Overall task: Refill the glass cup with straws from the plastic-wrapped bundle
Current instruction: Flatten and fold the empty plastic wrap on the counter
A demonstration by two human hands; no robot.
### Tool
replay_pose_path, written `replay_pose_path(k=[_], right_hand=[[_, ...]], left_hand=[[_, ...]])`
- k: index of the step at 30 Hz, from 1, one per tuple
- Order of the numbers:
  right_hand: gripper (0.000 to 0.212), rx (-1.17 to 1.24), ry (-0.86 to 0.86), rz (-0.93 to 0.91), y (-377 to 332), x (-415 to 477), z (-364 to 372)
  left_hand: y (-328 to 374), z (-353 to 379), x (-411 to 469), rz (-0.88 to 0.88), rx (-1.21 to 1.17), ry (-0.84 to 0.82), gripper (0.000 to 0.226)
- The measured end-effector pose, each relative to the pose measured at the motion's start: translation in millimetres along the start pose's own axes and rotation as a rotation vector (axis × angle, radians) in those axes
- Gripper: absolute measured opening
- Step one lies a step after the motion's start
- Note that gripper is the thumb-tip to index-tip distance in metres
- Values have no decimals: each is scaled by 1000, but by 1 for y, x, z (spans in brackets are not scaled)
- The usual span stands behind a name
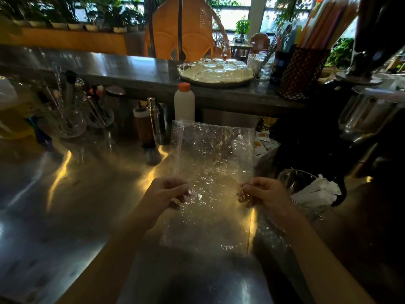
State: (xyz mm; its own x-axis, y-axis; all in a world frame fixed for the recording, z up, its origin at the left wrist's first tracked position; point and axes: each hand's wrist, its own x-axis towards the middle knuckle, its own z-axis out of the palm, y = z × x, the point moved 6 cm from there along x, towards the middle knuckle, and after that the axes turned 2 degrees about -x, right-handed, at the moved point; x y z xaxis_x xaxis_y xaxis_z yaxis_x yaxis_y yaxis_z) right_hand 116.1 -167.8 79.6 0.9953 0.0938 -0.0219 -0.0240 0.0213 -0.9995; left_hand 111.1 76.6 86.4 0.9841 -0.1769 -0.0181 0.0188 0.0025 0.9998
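Item, lower centre of frame: clear plastic wrapper (210, 178), flat and crinkled, no straws visible inside, held over the steel counter (65, 205). Left hand (166, 191) pinches its left edge; right hand (265, 191) pinches its right edge, both closed on the film. Right of my right hand: glass cup (306, 189) holding white paper-wrapped straws (317, 191). Beyond, centre: white bottle (184, 102), orange cap. Upper right: mesh holder (302, 73) of coloured straws.
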Motion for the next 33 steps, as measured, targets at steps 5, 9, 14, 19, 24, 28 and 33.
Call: replay_pose_path(k=[5,9,14,19,24,28,33], right_hand=[[23,-36,16,30,5,-3,-3],[24,-26,29,35,7,-5,-3],[24,60,-56,81,14,-7,-2],[19,120,-47,92,21,-8,-4],[27,52,-7,85,22,-9,-7],[25,74,-21,85,24,-7,-8],[14,-175,-53,47,27,-4,-11]], left_hand=[[-7,-5,-2,-8,3,3,12],[-11,-10,-4,-22,-19,21,10],[-15,-16,-6,-59,-102,60,20],[-17,-16,-7,-57,-147,46,29],[-22,-22,-6,-40,-56,116,42],[-37,-19,-9,-164,-53,54,49],[-44,-26,-14,-269,184,7,46]])
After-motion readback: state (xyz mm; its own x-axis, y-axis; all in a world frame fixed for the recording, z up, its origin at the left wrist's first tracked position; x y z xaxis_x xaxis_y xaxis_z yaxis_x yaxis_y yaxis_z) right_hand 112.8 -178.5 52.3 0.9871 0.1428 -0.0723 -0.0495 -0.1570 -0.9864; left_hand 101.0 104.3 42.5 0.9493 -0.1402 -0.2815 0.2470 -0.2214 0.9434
